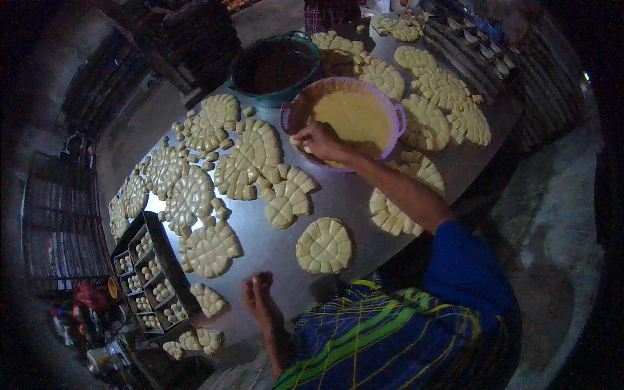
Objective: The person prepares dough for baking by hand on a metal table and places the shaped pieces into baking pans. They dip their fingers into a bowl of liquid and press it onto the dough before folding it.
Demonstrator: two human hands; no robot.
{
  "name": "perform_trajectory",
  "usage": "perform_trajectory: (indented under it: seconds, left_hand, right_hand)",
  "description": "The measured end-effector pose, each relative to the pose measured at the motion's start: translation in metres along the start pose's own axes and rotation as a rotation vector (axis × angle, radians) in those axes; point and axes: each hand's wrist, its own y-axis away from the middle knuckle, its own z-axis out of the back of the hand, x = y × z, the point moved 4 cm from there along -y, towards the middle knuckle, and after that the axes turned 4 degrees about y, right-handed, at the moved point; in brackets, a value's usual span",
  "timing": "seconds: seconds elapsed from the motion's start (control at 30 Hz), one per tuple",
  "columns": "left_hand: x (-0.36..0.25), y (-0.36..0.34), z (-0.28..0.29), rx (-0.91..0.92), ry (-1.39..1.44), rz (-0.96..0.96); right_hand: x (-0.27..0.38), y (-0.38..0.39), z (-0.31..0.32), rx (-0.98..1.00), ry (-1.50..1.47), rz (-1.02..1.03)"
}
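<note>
My right hand (318, 142) is over the near left rim of a purple basin (398, 133) holding a yellowish liquid (357, 117). Its fingers are closed, and a pale bit shows at their tips; what it is I cannot make out. Low over the near part of the metal table (260, 260), my left hand (261, 294) has its fingers curled together, their inside hidden. Between the hands lies a round of dough (324, 246) cut into wedges. More cut dough (250, 159) with small loose pieces spreads to the left.
A dark-filled green basin (276, 68) stands behind the purple one. At the near left is a black divided tray (170, 276) with small dough balls. Cut dough rounds (448, 91) cover the far right of the table. Metal moulds (478, 39) line the back right.
</note>
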Motion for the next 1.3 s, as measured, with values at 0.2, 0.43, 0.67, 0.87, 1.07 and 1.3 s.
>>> perform_trajectory:
  seconds: [0.2,0.43,0.67,0.87,1.07,1.3]
  left_hand:
    - [0.007,-0.001,0.012,0.037,0.007,0.001]
    - [0.01,0.004,-0.038,0.339,0.244,0.462]
    - [-0.02,0.008,-0.084,0.65,0.475,0.518]
    - [-0.006,0.017,-0.044,0.528,0.674,0.619]
    - [-0.007,0.007,0.005,0.488,0.947,0.768]
    - [-0.037,-0.012,0.031,0.295,0.776,0.631]
  right_hand:
    - [0.015,0.019,0.033,0.313,-0.353,-0.063]
    - [0.1,0.103,0.035,0.426,-1.127,-0.164]
    - [0.15,0.19,-0.005,0.347,-1.276,-0.261]
    - [0.177,0.224,-0.041,0.363,-1.215,-0.297]
    - [0.178,0.24,-0.086,0.2,-1.203,-0.286]
    - [0.211,0.247,-0.102,0.08,-0.532,0.162]
